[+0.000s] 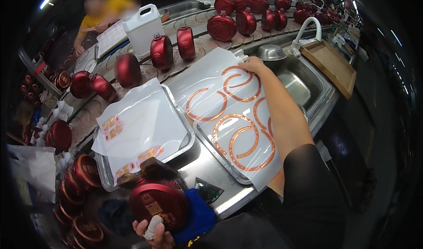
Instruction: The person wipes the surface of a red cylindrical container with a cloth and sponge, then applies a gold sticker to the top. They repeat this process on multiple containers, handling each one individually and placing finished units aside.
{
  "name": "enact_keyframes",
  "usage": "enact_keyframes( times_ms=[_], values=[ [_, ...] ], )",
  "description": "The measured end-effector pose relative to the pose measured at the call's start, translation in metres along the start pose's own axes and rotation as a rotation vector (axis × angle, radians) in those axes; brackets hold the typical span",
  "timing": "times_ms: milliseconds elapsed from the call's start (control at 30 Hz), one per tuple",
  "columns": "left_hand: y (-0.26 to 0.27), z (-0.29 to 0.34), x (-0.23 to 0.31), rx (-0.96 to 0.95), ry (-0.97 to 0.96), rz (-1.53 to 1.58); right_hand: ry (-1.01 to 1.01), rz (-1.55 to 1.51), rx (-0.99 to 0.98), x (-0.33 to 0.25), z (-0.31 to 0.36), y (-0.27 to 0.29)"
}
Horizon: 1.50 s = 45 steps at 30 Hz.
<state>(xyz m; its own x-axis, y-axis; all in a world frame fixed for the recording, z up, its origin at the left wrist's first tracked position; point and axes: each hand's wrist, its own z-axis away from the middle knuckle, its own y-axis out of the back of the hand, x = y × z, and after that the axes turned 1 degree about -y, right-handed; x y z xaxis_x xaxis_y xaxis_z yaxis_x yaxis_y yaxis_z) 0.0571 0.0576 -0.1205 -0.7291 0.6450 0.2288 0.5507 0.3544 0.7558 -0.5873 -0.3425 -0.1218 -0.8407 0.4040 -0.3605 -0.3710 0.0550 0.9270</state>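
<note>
Left hand (155, 235) gripping red round flask (158, 205); right hand (252, 64) on orange-ringed label sheet (229, 116).

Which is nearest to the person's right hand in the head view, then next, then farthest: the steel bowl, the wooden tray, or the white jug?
From the right hand:
1. Steel bowl, upside down just right of it by the sink.
2. Wooden tray, farther right, past the tap.
3. White jug, far left on the belt.
</note>
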Motion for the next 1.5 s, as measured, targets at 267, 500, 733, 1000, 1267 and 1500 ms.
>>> enact_keyframes(
  times_ms=[267,500,733,1000,1267,1500],
  values=[
    [0.0,-0.004,0.004,0.017,0.016,0.017,0.049,0.005,0.413,-0.004,0.02,-0.017],
    [-0.003,-0.015,0.008,0.055,0.017,0.015,0.176,-0.152,0.435,0.01,0.044,0.016],
    [-0.006,-0.021,0.012,0.1,0.011,0.065,0.22,-0.541,0.292,0.037,0.064,0.054],
    [-0.007,-0.021,0.011,0.117,-0.021,0.034,0.086,-0.474,0.227,0.047,0.031,0.037],
    [-0.005,-0.019,0.012,0.102,-0.033,0.002,-0.062,-0.374,0.119,0.03,0.011,0.036],
    [-0.002,-0.022,0.01,0.076,-0.075,0.03,-0.067,-0.115,0.118,0.045,0.003,0.03]
  ],
)
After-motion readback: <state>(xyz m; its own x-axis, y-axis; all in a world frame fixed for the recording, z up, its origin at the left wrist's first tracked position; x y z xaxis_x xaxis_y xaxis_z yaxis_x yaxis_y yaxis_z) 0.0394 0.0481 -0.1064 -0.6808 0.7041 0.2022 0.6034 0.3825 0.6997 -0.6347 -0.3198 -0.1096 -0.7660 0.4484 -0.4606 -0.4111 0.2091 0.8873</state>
